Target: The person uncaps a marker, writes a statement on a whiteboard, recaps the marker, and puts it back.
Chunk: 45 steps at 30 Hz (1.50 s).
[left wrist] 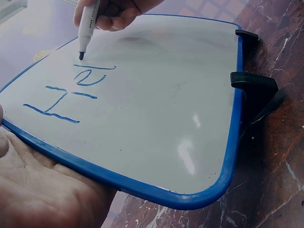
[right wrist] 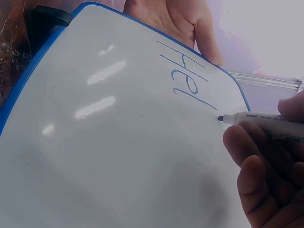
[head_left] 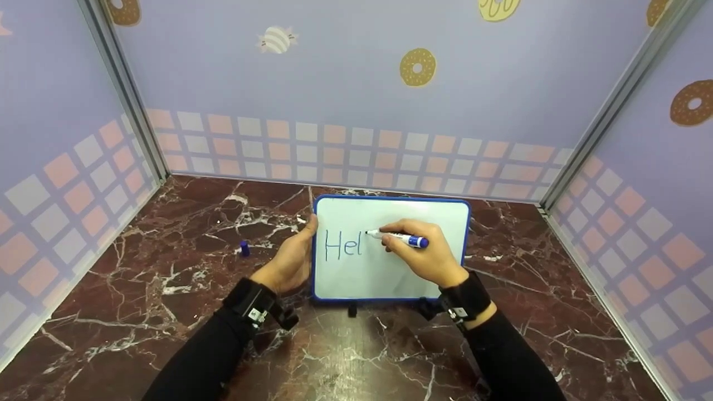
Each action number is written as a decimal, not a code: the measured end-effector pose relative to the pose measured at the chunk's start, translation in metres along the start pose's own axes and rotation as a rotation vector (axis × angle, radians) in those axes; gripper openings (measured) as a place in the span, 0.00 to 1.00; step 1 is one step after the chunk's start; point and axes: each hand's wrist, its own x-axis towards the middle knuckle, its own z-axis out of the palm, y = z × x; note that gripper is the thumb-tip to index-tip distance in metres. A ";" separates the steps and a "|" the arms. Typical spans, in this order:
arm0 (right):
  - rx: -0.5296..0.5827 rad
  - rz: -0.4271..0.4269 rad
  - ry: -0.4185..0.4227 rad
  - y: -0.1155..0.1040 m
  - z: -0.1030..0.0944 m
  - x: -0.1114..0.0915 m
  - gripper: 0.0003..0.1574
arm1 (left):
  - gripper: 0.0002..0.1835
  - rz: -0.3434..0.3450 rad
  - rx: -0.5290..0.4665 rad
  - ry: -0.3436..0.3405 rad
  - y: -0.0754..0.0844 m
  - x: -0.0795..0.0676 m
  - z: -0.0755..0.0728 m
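Observation:
A whiteboard [head_left: 384, 281] with a blue frame stands tilted back on the marble-patterned table, bearing the blue letters "Hel" at its upper left. My left hand [head_left: 287, 262] grips the board's left edge, thumb at the frame and fingers partly hidden behind it. Between thumb and fingers my right hand [head_left: 428, 252] pinches a white marker [head_left: 418, 241] with a blue end. In the right wrist view the dark marker tip [right wrist: 221, 118] is close to the board, just past the top of the "l". To the left of the board, a blue marker cap [head_left: 244, 248] is on the table.
Black feet [left wrist: 254, 83] prop the board's lower edge. The dark red table [head_left: 184, 312] is enclosed by patterned panels at the back and both sides, with metal posts [head_left: 613, 108] at the rear corners.

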 end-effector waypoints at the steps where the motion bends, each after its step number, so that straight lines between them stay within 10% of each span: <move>1: -0.002 0.001 0.000 0.000 0.000 0.000 0.09 | 0.40 0.000 0.003 0.002 0.000 0.000 0.000; 45: -0.061 0.119 -0.154 -0.005 -0.001 -0.001 0.07 | 0.42 -0.005 0.013 0.012 0.000 0.000 0.000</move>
